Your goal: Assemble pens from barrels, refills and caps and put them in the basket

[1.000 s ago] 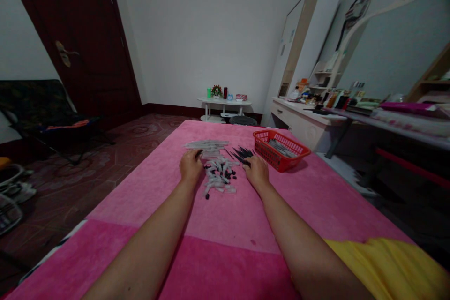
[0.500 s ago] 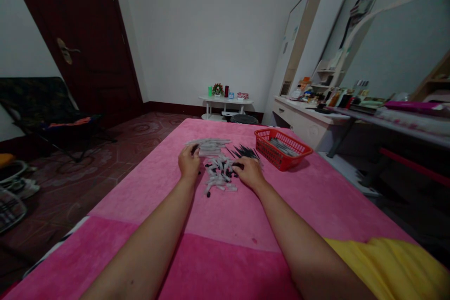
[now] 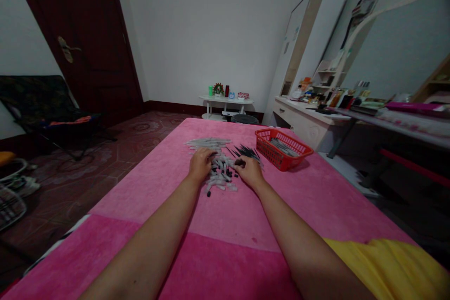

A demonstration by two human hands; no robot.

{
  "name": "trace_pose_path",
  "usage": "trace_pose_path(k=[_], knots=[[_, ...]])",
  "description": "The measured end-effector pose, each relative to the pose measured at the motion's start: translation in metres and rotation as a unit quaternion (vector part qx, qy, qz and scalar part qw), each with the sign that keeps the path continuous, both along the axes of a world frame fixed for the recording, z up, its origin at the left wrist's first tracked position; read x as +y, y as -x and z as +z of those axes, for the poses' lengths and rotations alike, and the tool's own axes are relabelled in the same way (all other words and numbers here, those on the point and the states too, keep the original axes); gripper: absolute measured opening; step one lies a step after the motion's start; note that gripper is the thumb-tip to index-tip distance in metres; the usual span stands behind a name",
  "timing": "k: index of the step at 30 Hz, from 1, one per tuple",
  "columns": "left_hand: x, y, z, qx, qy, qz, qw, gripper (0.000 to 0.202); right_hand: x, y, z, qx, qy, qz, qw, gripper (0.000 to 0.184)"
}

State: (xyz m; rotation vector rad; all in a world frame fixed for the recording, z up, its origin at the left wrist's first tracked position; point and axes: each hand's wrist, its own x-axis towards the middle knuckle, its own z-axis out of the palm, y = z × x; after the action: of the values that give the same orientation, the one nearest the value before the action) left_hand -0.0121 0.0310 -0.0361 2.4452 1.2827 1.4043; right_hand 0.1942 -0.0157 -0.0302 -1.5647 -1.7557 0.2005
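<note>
My left hand (image 3: pixel 200 165) is at the left edge of a loose pile of short translucent pieces like pen caps (image 3: pixel 218 179). Its fingers are curled together, and whatever is in them is too small to name. On the pile's right side, my right hand (image 3: pixel 251 172) has thumb and fingertips pinched; what they hold is not clear. Small black plugs (image 3: pixel 228 173) lie among the translucent pieces. Behind the left hand lies a row of long, clear tubes like pen barrels (image 3: pixel 208 142). Thin black pointed rods (image 3: pixel 247 151) are heaped just beyond the right hand.
A red plastic basket (image 3: pixel 281 161) with slender grey sticks in it stands at the right on the pink cloth (image 3: pixel 147 197). Yellow fabric (image 3: pixel 383 262) lies at the near right. Farther off are a low white table (image 3: pixel 225 100) and a dresser (image 3: pixel 302 117).
My left hand has moved right and slightly toward me, from beside the clear tubes to the pile. My right hand has stayed almost in place.
</note>
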Motion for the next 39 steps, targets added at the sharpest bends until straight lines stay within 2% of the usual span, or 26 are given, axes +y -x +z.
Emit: trace_pose_path(k=[5,9,15,18,22,30,39], knots=[[0.003,-0.005,-0.003,0.018,-0.001,0.0,1.0,0.022,0.006,0.007,0.002,0.114,-0.036,-0.003,0.993,0.01],[0.003,-0.006,-0.001,0.006,0.001,0.003,1.0,0.024,0.01,0.01,0.003,0.125,-0.057,0.01,0.99,0.013],[0.004,-0.005,-0.001,-0.007,0.002,0.026,1.0,0.025,0.032,0.012,0.005,0.156,-0.039,0.048,0.986,0.018],[0.005,-0.005,-0.003,-0.002,0.002,0.029,1.0,0.024,0.041,0.016,0.002,0.193,-0.033,0.055,0.979,0.023],[0.006,-0.007,-0.004,0.015,-0.003,0.017,1.0,0.022,0.04,0.021,-0.006,0.225,-0.037,0.037,0.973,0.02],[0.005,-0.01,-0.002,0.044,-0.011,0.0,0.999,0.025,0.036,0.026,-0.008,0.239,-0.057,0.056,0.968,0.017],[0.003,-0.01,-0.001,0.057,-0.017,-0.014,0.998,0.025,0.035,0.031,-0.009,0.227,-0.064,0.04,0.971,0.016]])
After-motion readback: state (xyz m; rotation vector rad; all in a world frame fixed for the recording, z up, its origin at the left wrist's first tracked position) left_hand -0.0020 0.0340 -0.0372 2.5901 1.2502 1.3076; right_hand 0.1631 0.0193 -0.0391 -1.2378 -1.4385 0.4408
